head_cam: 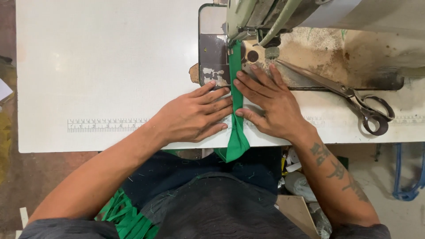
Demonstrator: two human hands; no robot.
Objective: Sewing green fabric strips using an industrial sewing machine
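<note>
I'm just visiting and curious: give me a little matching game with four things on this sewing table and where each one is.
Things:
1. green fabric strip
2. scissors
3. left hand
4. ruler markings

Places:
A. lying at the right of the table, handles toward the near edge
B. printed along the table's front, at the left
C. running from under the sewing machine and over the table's near edge
D. flat on the table, on the strip's left edge

Pairs: 1-C, 2-A, 3-D, 4-B

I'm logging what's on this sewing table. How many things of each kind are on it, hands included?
Hands: 2 (left hand, right hand)
Green fabric strip: 1
Scissors: 1
Sewing machine: 1
Total: 5
</note>
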